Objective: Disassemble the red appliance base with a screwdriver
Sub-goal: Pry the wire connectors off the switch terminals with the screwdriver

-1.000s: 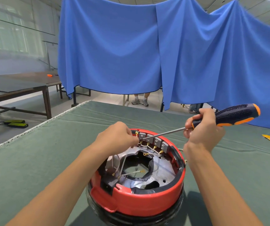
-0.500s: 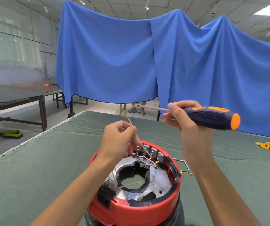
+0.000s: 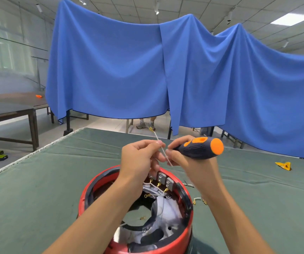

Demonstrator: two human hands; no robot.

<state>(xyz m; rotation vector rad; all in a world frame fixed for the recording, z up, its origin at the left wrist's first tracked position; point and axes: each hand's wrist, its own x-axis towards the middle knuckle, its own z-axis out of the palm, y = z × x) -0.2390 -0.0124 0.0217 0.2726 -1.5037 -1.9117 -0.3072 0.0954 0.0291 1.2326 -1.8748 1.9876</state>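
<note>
**Wire lifted clear of red base; screwdriver held aside**

The red base (image 3: 166, 241) sits open side up on the green table cover (image 3: 37, 189), close to the near edge, with its inner metal plate and a row of grey terminal blocks (image 3: 161, 178) exposed at the far rim. The left hand (image 3: 138, 158) is above that far rim, thumb and forefinger pinching a thin white wire (image 3: 161, 147). The wire's long axis runs steeply up and away, leaning slightly left, and its brass terminal (image 3: 150, 129) points upward beyond the fingertips. Its lower end passes between the two hands. The right hand (image 3: 189, 160) is curled round the screwdriver (image 3: 200, 147), just beside the left hand. The handle lies roughly level, orange butt pointing right; the shaft is hidden behind the fingers. Loose wires (image 3: 199, 200) lie on the cover right of the base.
</note>
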